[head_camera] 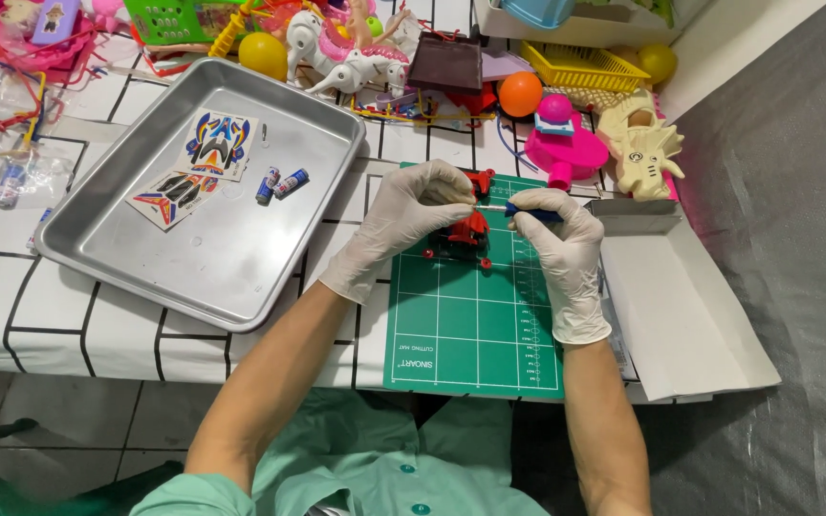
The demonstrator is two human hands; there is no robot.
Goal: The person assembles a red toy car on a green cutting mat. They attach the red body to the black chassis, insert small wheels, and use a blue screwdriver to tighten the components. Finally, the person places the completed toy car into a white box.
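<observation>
A small red and black toy car [465,234] sits on a green cutting mat [475,325] at the table's front edge. My left hand [411,212], in a white glove, grips the top of the car. My right hand [558,234], also gloved, holds a blue-handled screwdriver [526,210] lying level, its metal tip pointing left and meeting the car just under my left fingers. The part of the car beneath my left fingers is hidden.
A metal tray [212,248] on the left holds two sticker sheets [198,167] and two small batteries [280,182]. Several plastic toys, balls and baskets crowd the table's far side. An open white cardboard box [681,306] lies right of the mat.
</observation>
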